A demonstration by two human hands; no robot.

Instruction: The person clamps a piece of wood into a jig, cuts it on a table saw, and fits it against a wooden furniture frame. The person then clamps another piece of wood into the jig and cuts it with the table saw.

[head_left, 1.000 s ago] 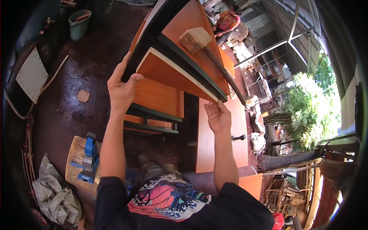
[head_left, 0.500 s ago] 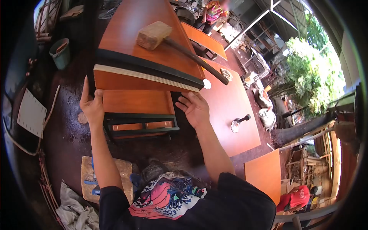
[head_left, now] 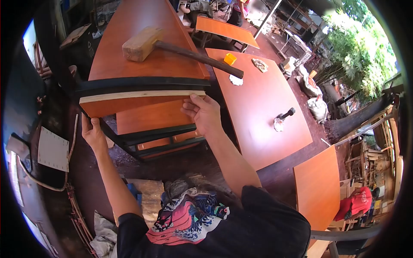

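An orange board [head_left: 129, 104] with a pale layered plywood edge lies in front of me, against a black rail [head_left: 142, 82]. My left hand [head_left: 95, 135] is closed at its lower left corner, thumb up, beside a black leg. At the right end my right hand [head_left: 206, 117] grips the board, with the thumb by the plywood edge and the other fingers curled below. Beyond the rail a wooden mallet [head_left: 141, 44] with a dark handle rests on a long orange tabletop [head_left: 146, 15]. Under the board sits another orange panel [head_left: 150, 121] in a black frame.
To the right stands a wide orange tabletop [head_left: 262, 124] bearing a yellow block [head_left: 230, 59], crumpled cloths and a dark tool [head_left: 285, 114]. An orange panel [head_left: 316, 185] is nearer, with a person in red [head_left: 356, 203] beyond. A wooden stool [head_left: 150, 198] is below me.
The board and rail have gone from sloping down rightward to nearly level. My right hand has come up onto the board's right end. The view has turned, bringing the yellow block into sight.
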